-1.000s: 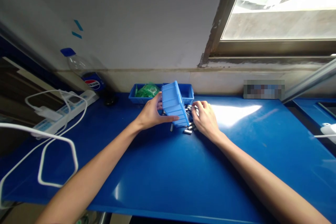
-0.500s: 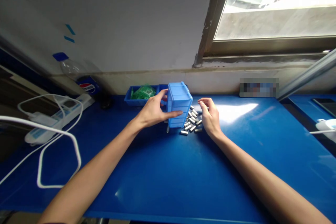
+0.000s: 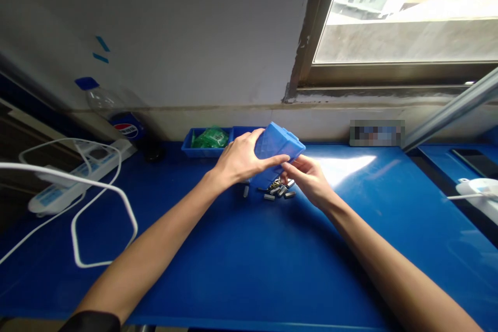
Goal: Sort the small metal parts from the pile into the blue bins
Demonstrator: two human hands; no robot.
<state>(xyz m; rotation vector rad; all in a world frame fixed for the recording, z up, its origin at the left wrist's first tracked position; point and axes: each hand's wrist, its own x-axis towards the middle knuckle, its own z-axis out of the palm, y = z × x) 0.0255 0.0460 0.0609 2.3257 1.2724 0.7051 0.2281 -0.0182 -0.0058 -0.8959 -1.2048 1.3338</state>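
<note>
Here's the left hand [image 3: 241,158], spread wide and clamped around a light-blue, boxy plastic bin [image 3: 280,142], thumb along the near side, the other fingers over the far side; that broad span probably lets one hand carry the bin's width. The bin is tipped over at a slant, up off the blue, smooth-topped table [image 3: 233,254], above a loose heap of small, silvery, block-like metal pieces [image 3: 269,197]. In comes the right hand [image 3: 311,181], fingers curled, thumb and fingertips at the bin's lower right corner, perhaps steadying that end; whether they pinch a metal piece too, I cannot tell. And the look of it: ribbed, hard-edged walls, a brighter upper end catching the window light, the lower part smeared by blur, the opening turned out of sight. Behind, against the wall, sits a darker blue plastic tray [image 3: 202,153] with a crumpled green plastic bag [image 3: 212,137] inside, seemingly parked there to leave working room in front.
</note>
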